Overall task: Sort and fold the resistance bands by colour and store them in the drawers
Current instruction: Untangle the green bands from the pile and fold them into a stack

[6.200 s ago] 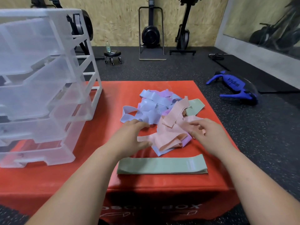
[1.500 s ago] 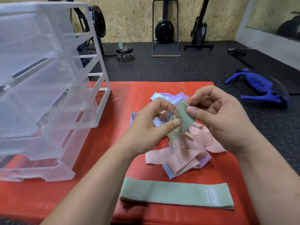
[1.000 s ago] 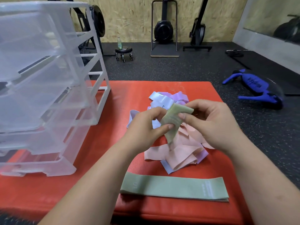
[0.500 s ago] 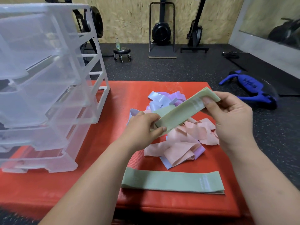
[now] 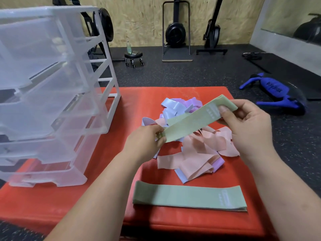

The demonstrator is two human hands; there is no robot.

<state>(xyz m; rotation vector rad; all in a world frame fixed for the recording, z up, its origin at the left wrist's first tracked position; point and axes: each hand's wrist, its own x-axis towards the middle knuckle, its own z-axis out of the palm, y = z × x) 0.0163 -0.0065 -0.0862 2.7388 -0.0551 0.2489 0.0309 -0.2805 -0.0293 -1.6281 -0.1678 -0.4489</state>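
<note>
Band of sage-green flat elastic (image 5: 191, 122) stretched between my hands above mixed pile of pink, blue, lilac bands (image 5: 196, 153). Left hand (image 5: 144, 145) pinched lower end, right hand (image 5: 250, 126) pinched upper end. I judged it light, limp, grippy; ends best hold for folding.

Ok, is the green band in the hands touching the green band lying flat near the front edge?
Apart. Head view: the held green band is stretched between left hand and right hand over the pile, clear of the flat green band.
</note>
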